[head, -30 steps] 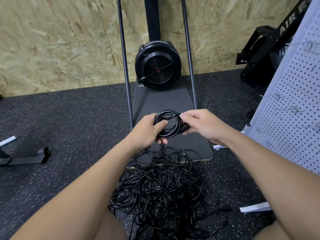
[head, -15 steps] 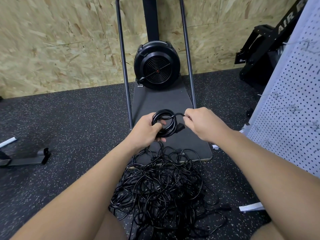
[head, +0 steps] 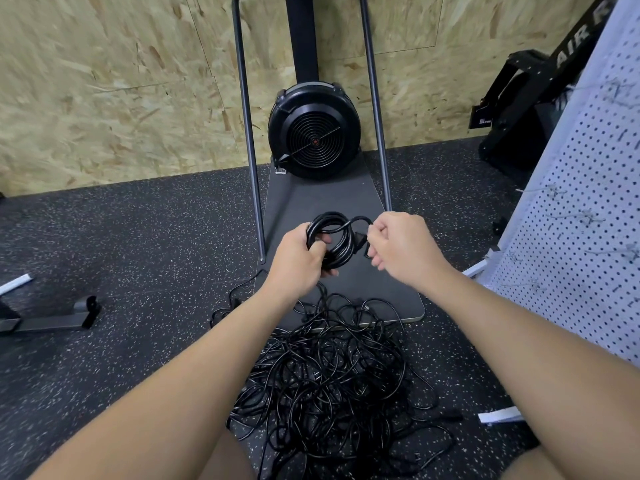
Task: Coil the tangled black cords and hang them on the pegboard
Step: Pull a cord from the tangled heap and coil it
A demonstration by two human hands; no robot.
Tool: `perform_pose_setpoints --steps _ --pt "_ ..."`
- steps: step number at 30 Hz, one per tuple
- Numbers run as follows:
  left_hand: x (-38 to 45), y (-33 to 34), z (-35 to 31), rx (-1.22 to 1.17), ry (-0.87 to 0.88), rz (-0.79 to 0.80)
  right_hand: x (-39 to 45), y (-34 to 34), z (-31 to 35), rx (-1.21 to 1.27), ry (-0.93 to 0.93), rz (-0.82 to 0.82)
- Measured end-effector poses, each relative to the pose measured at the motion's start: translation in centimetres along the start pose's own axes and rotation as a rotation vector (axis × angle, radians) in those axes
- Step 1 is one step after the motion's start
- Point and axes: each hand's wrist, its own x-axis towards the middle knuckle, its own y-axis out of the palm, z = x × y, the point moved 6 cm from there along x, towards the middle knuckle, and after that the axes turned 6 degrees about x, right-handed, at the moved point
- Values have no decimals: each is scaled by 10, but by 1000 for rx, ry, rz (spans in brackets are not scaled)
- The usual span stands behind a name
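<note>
- Left hand [head: 298, 252]: grip curled round the coil [head: 332, 242], holding it above the floor [head: 138, 271].
- Right hand [head: 401, 245]: grip pinches the cord end beside the plug [head: 360, 242], just right of the coil.
- Tangle [head: 332, 375]: loose black cords on the floor below both hands.
- Pegboard [head: 585, 209]: upright at right, well apart from the coil.
- Fan [head: 313, 140]: behind the hands, against the wall.

One head-worn wide-angle view looks forward and down, close over the hands at frame centre, floor [head: 121, 258] below, wall [head: 104, 81] across the top.
</note>
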Motion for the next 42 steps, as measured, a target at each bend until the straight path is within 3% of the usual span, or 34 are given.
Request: perform_pose_setpoints --steps 4,10,15,21,28,34,42 --pt "-5 10 -3 -116 -24 122 -1 -5 2 156 -19 -37" --pt "-6 4 -9 -173 30 125 0 -3 5 151 -61 -71" --pt "-7 4 -12 -198 24 178 2 -9 4 243 -71 34" --pt "-12 10 -17 -91 102 360 5 -13 1 234 -98 98" --pt "-18 10 -27 3 154 314 -1 16 -11 723 186 295" --pt "-17 5 -27 103 113 306 2 26 -21 672 179 215" --pt "-12 4 -14 49 40 350 4 40 -22 678 182 191"
